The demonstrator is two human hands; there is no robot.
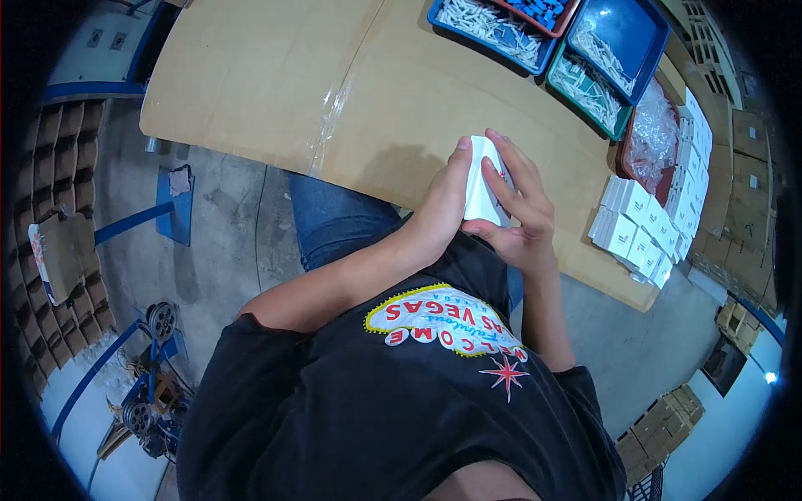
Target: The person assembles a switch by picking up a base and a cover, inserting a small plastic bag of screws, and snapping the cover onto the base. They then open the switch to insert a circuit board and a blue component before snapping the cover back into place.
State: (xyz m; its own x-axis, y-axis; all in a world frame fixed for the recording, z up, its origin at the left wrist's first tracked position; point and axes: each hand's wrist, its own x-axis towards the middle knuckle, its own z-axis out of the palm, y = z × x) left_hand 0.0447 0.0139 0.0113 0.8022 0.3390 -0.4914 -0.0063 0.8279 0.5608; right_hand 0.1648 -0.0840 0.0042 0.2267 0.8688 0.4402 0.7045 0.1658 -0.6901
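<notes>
I hold a small white box [482, 190] upright between both hands, just above the near edge of the cardboard-covered table [334, 92]. My left hand [441, 204] grips the box's left side, its thumb reaching the top corner. My right hand [520, 209] wraps the right side, with fingers spread over the box's face. Part of the box is hidden behind my fingers.
Blue trays [493, 25] and a green tray [585, 88] of small white parts stand at the table's far right. Rows of white boxes [639, 225] lie by the right edge, beside a bag of clear plastic pieces [652, 138]. Cardboard cartons [67, 209] line the floor on the left.
</notes>
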